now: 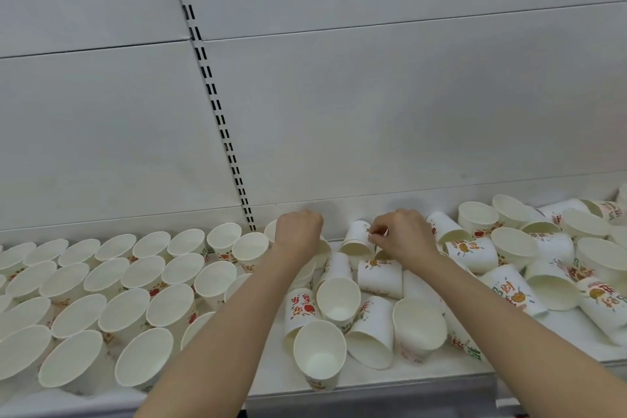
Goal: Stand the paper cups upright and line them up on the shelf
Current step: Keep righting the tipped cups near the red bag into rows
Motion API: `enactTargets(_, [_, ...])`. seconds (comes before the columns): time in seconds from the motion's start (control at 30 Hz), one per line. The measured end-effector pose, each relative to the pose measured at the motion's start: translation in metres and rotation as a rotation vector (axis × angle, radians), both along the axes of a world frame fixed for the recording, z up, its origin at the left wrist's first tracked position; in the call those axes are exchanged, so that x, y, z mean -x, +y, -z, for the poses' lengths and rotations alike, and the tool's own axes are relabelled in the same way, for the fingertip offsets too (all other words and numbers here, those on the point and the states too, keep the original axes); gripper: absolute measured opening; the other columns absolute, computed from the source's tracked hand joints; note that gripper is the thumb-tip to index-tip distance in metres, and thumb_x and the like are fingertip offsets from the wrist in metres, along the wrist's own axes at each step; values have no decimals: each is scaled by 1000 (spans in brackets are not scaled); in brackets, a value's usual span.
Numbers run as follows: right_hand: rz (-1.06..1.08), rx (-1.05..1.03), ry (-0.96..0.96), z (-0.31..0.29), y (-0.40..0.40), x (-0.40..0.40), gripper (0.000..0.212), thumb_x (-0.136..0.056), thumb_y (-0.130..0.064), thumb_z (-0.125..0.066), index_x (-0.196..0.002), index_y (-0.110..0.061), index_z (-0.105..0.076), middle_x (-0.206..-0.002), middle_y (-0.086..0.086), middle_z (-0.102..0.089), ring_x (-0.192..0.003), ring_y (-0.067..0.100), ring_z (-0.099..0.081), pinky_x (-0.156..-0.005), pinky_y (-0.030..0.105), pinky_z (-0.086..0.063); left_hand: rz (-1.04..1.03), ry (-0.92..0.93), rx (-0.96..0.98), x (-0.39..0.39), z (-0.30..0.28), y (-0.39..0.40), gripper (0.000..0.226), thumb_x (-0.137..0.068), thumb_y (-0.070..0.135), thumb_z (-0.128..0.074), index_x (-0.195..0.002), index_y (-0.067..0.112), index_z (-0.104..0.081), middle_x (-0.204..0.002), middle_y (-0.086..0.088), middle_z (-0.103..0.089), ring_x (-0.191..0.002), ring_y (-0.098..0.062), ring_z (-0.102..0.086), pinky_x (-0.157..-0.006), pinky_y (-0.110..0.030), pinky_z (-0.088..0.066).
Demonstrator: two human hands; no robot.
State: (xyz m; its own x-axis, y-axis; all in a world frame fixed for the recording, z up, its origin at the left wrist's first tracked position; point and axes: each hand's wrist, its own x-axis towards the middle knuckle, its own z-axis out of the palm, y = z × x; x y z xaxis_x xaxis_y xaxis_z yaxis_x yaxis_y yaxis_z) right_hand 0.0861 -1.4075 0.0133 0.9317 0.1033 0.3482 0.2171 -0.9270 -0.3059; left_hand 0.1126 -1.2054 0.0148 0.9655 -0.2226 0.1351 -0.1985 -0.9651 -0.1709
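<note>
My hands are apart at the back of the shelf (441,373): left hand (298,234) curled over an upright cup (273,229), right hand (402,236) pinching a tipped cup (356,239). That cup's axis leans, mouth toward me. Risk, in my judgement: my forearms sweep the loose pile (373,326) or topple the standing rows (135,282).

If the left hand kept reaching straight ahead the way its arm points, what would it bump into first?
Probably the back wall of the shelf. The left hand is already at the rear row of cups, near the wall's foot, though depth is hard to judge.
</note>
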Motion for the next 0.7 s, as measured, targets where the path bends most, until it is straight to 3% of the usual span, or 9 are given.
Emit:
enactTargets(0.13, [-82, 170, 64, 12, 6, -19, 28, -79, -44, -65, -99, -25, -70, -93, -6, -69, -90, 18, -58, -78, 28, -33, -51, -97, -9, -3, -3, 3, 28, -83, 5, -52, -101, 20, -67, -99, -2, -67, -89, -26, -65, -65, -29, -36])
enactTargets(0.23, [-134, 312, 68, 18, 11, -28, 35, -81, -57, -61, -84, -22, -63, -86, -1, -65, -78, 22, -52, -71, 30, -27, -98, -68, 40, -8, 0, 5, 26, -85, 9, -52, -103, 21, -67, -100, -3, -67, -90, -27, -65, -66, -29, -37])
enactTargets(0.3, [-142, 333, 52, 15, 14, -30, 34, -83, -50, -62, -71, -21, -51, -79, 2, -63, -67, 23, -44, -69, 30, -27, -110, -45, 121, -11, 5, 8, 23, -87, 17, -54, -106, 22, -67, -103, -3, -68, -94, -27, -65, -69, -30, -40])
enactTargets(0.37, [-104, 375, -33, 11, 15, -31, 34, -73, -27, -73, -59, -20, -42, -63, 2, -61, -53, 24, -38, -60, 27, -30, -104, -49, 291, -12, 9, 11, 25, -88, 29, -58, -112, 26, -67, -109, 3, -69, -100, -23, -64, -76, -31, -45])
enactTargets(0.43, [-48, 287, -134, 8, 13, -32, 39, -55, -11, -79, -47, -18, -42, -44, 0, -51, -39, 24, -32, -48, 22, -26, -53, -86, 502, -9, 8, 13, 29, -90, 31, -59, -118, 29, -65, -115, 9, -67, -103, -15, -63, -81, -31, -49])
enactTargets(0.47, [-19, 198, -134, 6, 10, -34, 34, -58, -9, -77, -47, -16, -46, -43, 0, -49, -39, 24, -35, -45, 21, -26, -15, -106, 588, -7, 7, 13, 30, -91, 28, -59, -120, 28, -64, -117, 10, -66, -103, -12, -62, -81, -30, -49])
enactTargets(0.57, [92, -138, -43, -2, -1, -41, 11, -80, -17, -61, -70, -19, -65, -62, -1, -63, -59, 22, -55, -50, 27, -41, 46, -103, 647, -1, 2, 13, 33, -92, 22, -58, -124, 28, -62, -123, 11, -63, -109, -10, -60, -85, -30, -49])
enactTargets(0.63, [148, -366, 20, -10, -8, -40, 10, -79, -17, -62, -81, -22, -71, -71, -2, -67, -67, 18, -61, -59, 30, -50, 73, -87, 646, 2, 1, 12, 34, -94, 30, -58, -128, 30, -59, -129, 12, -60, -118, -11, -55, -91, -26, -44])
enactTargets(0.7, [159, -543, 72, -20, -12, -37, 10, -76, -14, -66, -82, -19, -73, -72, -2, -69, -62, 14, -65, -60, 31, -54, 175, -9, 712, 6, -6, 7, 51, -89, 44, -65, -136, 31, -53, -139, 15, -52, -129, -7, -45, -101, -21, -34])
